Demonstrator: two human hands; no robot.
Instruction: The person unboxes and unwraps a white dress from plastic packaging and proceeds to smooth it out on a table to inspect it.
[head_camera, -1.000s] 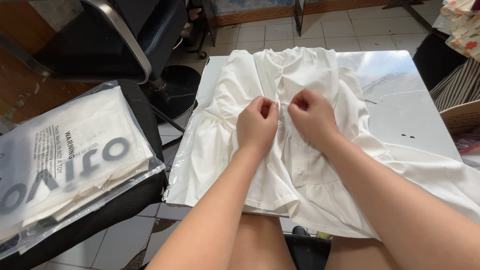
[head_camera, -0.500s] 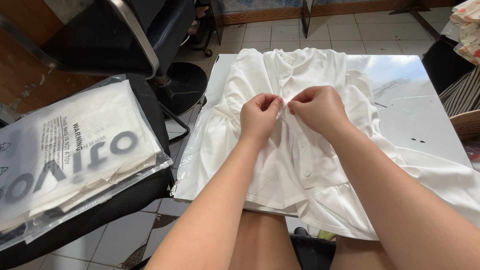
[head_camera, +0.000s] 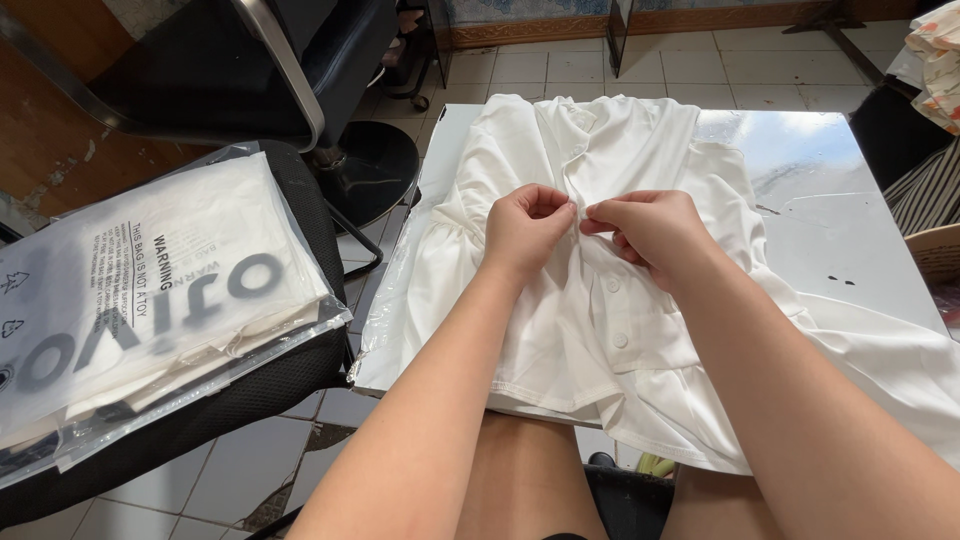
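1. The white garment (head_camera: 610, 300) lies spread flat on the glossy white table (head_camera: 850, 200), collar end away from the person and hem hanging over the near edge above the knees. Laid flat like this, its front button strip faces up and stays within reach of both hands.
2. The left hand (head_camera: 525, 230) rests on the garment at mid-front. Its fingers are curled together, thumb and fingertips pinched on the left edge of the button strip, holding that edge steady.
3. The right hand (head_camera: 650, 230) sits just beside the left hand, their fingertips almost touching. Its fingers are likewise closed, pinching the opposite fabric edge at the same point, so both edges meet under the fingertips.
4. Two white buttons (head_camera: 612, 285) show on the strip below the hands, nearer the hem.
5. To the left, well apart from the table, clear plastic bags holding folded white garments (head_camera: 150, 300) are stacked on a black chair (head_camera: 250, 395).
6. A second black chair with a metal armrest (head_camera: 290, 90) stands beyond, on the tiled floor (head_camera: 560, 65).
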